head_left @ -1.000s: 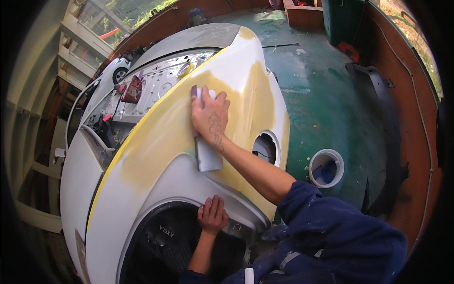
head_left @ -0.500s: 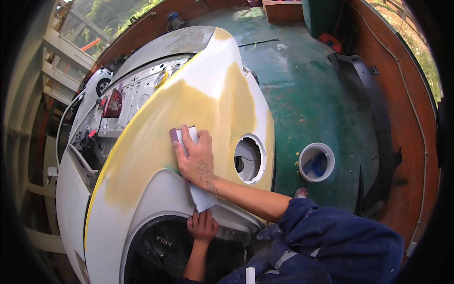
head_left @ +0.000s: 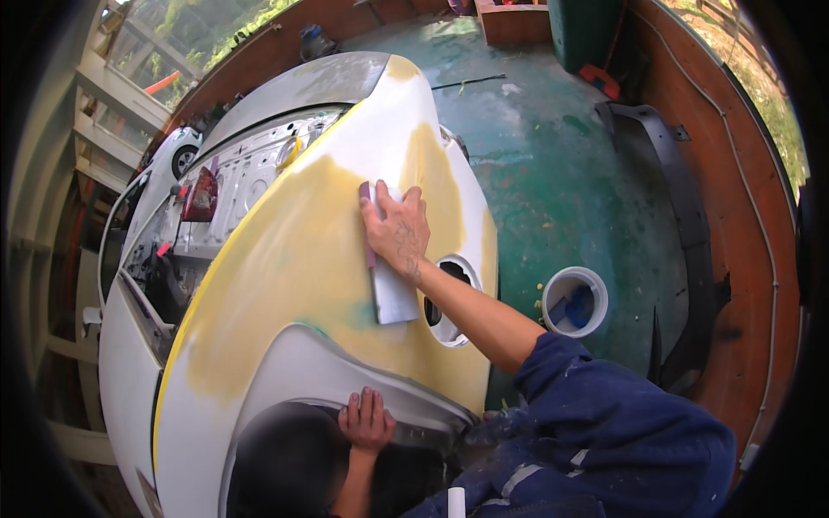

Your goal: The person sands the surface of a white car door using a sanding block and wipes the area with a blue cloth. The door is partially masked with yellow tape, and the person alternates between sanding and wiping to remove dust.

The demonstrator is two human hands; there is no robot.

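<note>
My right hand [head_left: 399, 231] lies over a long grey-white sanding block [head_left: 395, 298] with a purple strip along its side, pressing it against the car's rear quarter panel [head_left: 294, 242]. Tan filler or primer with feathered edges covers much of that white panel. Just right of the block is a round fuel-filler opening [head_left: 447, 333], partly behind my forearm. Lower down, my left hand [head_left: 368, 423] rests with fingers stretched out on the wheel arch [head_left: 319, 367], holding nothing that shows. A small green patch [head_left: 363, 312] marks the panel above the arch.
On the green floor to the right stands a white bucket [head_left: 596, 321] with blue and dark things inside. A dark bumper-like part [head_left: 682, 216] leans by the red-brown wall. A red tail light [head_left: 200, 197] sits at the car's open rear area. Another white car [head_left: 177, 151] stands behind.
My right hand and the sanding block have slid up and to the right across the panel. The block's lower end has left my left hand, which stays at the wheel arch.
</note>
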